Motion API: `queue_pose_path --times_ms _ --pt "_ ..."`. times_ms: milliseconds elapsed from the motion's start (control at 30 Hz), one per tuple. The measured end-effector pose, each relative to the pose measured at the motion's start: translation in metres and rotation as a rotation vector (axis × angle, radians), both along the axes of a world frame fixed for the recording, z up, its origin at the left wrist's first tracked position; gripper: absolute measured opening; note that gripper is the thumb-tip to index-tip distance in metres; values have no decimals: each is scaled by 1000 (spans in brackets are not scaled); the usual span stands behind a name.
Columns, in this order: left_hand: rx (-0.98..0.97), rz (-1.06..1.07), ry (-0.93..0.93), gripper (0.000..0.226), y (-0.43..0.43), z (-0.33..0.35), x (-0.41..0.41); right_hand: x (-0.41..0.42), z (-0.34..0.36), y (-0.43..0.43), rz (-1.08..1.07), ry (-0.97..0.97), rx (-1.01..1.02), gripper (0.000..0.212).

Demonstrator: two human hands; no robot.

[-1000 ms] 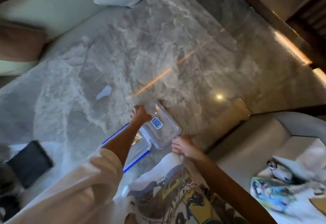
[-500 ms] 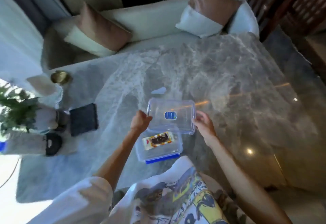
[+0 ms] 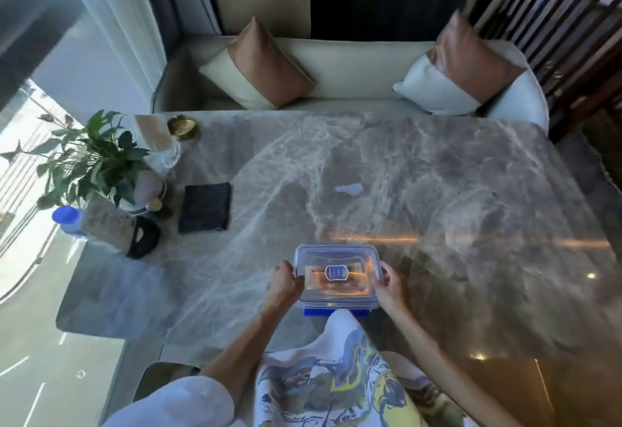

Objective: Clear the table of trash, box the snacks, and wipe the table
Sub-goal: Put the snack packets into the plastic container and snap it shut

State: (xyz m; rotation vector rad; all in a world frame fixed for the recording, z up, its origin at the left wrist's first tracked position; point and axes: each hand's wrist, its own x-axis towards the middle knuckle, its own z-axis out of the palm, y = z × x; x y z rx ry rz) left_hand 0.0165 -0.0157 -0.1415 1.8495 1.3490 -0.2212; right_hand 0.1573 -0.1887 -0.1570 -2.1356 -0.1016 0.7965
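Hands hold 1 clear box [image 3: 336,300] at the near edge of the marble tabletop [image 3: 437,191]: left hand [image 3: 286,280] curled on its left side, right hand [image 3: 390,287] on its right, lid [image 3: 336,256] on top. Inside, the snack [image 3: 316,275] is a blur under glare & a blue label [image 3: 336,272]; count unclear. Blue clip [image 3: 316,311] at front partly hidden by the person's shirt [image 3: 336,376]. Also on top: 1 white scrap [image 3: 350,188] mid-table, 1 dark cloth [image 3: 206,207] at left, 1 potted plant [image 3: 91,157], 1 blue-capped bottle [image 3: 67,219] partly behind other items. Beyond, 2 cushions [image 3: 266,66] [image 3: 468,63].
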Motion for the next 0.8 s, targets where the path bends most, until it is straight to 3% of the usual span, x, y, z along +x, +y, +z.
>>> queue_pose_path --times_ms 133,267,433,800 --pt "-25 -11 27 32 2 0 1 -3 -1 -1 25 -11 -51 50" --pt "-39 -20 35 17 4 2 -1 -5 -1 0 23 -28 -81 49" --pt "-94 48 11 30 1 -1 -4 -7 -2 -6 58 -69 -129 47" --pt "-137 32 35 30 8 -8 -1 6 -6 8 29 0 -212 43"
